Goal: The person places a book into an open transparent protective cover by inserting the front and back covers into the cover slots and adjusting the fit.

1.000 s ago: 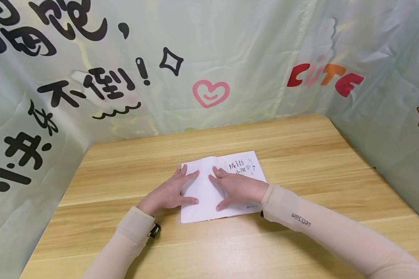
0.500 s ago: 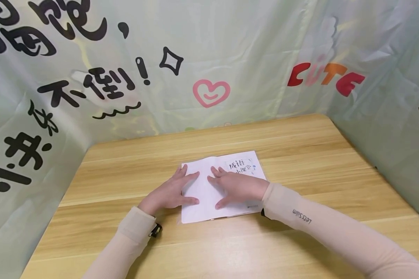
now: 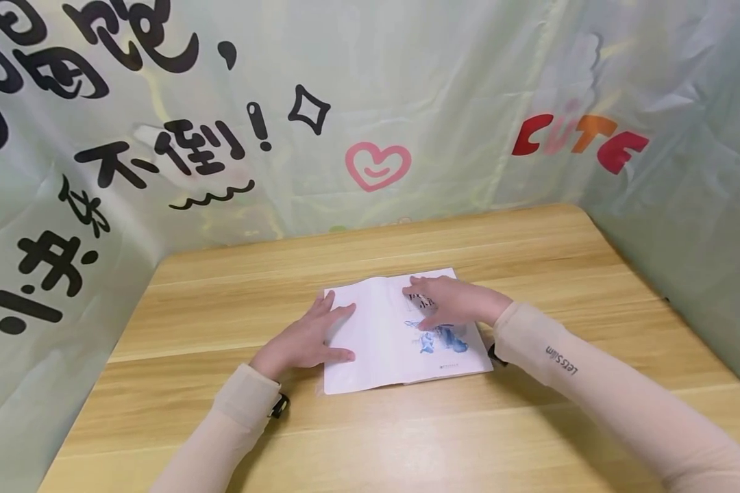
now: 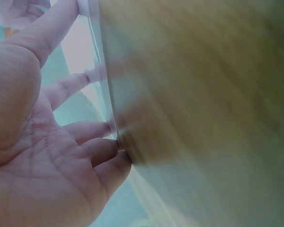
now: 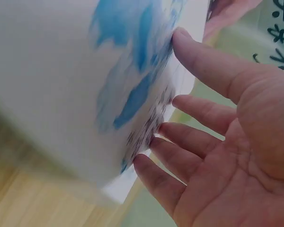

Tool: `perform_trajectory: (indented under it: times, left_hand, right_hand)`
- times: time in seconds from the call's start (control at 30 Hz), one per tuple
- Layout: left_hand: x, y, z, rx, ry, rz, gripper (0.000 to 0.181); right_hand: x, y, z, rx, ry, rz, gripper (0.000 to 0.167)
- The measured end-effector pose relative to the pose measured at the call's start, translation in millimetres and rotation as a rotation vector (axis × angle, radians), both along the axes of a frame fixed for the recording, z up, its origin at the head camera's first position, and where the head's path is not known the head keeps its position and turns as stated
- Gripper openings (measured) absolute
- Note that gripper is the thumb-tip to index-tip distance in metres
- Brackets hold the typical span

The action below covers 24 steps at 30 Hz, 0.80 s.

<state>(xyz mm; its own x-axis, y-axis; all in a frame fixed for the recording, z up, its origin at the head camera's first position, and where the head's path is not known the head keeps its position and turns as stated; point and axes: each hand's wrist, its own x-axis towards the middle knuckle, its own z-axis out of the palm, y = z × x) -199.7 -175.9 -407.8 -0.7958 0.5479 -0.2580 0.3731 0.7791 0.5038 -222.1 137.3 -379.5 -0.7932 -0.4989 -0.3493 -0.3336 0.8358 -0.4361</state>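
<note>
The book (image 3: 373, 342) lies spread on the wooden table (image 3: 370, 445), its white left page under the left hand (image 3: 305, 337) and its printed right page under the right hand (image 3: 462, 302); the left hand's fingers are spread wide, resting on that page's outer side without gripping it; the right hand's fingers are also spread, fingertips touching the page, grasping nothing. Black lettering (image 3: 421, 300) is partly covered by the right hand; a blue drawing (image 3: 450, 340) shows just nearer the person than that hand; a patterned curtain (image 3: 456, 103) hangs beyond both hands.
</note>
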Motion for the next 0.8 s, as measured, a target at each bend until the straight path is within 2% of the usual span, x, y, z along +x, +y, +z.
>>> perform_trajectory:
  times: [0.1,0.27,0.5,0.8]
  left_hand:
    - [0.4,0.6,0.4,0.003,0.0,0.004,0.089]
    - [2.2,1.9,2.6,0.004,-0.003,0.017,0.09]
    - [1.0,3.1,2.6,-0.018,-0.011,0.009,0.09]
    - [1.1,5.1,4.5,-0.033,-0.003,0.012,0.09]
  right_hand:
    - [-6.3,9,-1.4,-0.004,0.007,-0.041,0.077]
    - [-16.5,21,-5.1,-0.001,0.047,-0.062,0.074]
    - [-31.0,35,-2.9,0.063,0.065,-0.117,0.076]
    - [-42.5,31,0.5,0.097,0.086,-0.133,0.08]
